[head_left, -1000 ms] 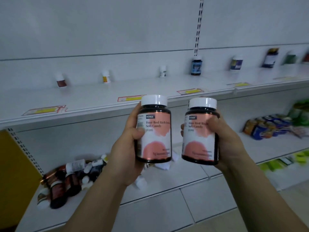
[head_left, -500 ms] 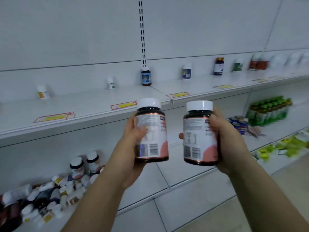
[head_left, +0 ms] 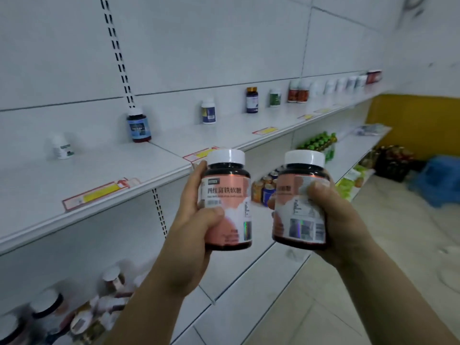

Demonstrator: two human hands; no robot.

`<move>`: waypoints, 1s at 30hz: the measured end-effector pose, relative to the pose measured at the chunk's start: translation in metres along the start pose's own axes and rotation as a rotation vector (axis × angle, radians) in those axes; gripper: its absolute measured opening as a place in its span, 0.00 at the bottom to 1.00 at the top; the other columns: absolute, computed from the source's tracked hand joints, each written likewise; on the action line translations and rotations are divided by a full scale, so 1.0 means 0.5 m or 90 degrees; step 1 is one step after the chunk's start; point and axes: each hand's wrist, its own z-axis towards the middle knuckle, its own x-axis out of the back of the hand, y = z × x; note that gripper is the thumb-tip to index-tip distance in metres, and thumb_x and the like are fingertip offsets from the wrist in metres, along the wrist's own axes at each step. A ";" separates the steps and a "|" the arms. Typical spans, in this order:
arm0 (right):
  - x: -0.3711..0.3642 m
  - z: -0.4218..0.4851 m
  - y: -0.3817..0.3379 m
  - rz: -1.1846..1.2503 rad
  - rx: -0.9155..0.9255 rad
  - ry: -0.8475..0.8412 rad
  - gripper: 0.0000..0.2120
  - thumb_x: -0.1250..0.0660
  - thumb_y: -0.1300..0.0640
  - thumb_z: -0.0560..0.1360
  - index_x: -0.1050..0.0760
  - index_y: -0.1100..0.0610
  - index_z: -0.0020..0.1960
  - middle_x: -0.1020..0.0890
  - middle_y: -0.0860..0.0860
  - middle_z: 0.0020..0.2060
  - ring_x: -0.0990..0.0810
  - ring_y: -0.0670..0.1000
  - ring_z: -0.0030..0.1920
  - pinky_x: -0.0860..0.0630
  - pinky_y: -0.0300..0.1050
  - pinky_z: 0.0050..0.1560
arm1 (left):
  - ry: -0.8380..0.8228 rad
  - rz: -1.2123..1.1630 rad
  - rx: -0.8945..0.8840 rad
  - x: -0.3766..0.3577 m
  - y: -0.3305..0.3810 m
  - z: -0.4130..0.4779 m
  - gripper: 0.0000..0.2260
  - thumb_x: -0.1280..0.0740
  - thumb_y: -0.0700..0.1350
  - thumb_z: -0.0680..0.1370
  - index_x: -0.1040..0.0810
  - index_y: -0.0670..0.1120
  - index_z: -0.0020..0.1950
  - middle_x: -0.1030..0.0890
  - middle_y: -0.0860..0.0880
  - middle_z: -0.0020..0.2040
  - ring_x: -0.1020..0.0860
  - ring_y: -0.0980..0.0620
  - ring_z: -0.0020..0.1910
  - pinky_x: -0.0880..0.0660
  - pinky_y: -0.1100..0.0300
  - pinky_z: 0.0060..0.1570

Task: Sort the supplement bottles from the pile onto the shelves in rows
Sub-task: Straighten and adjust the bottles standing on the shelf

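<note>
Left hand [head_left: 196, 220], right hand [head_left: 346, 220] grip bottles [head_left: 227, 195] — "四红富铁软糖".

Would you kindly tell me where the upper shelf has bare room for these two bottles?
Upper shelf: bare between the small white bottle and the blue-labelled bottle, and from there to the navy-labelled white bottle. Crowded at the far end's bottle row and the lower-shelf pile.

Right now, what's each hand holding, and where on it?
Left hand grips a pink-label bottle round its body, thumb across the label. Right hand grips a matching bottle the same way.
</note>
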 end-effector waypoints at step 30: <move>0.737 0.067 -0.308 -0.110 0.112 0.268 0.23 0.38 0.54 0.65 0.27 0.50 0.61 0.17 0.56 0.44 0.17 0.55 0.42 0.21 0.49 0.38 | -0.199 0.050 0.059 -0.627 -0.402 0.453 0.33 0.31 0.40 0.67 0.33 0.70 0.64 0.19 0.50 0.55 0.19 0.44 0.52 0.21 0.42 0.46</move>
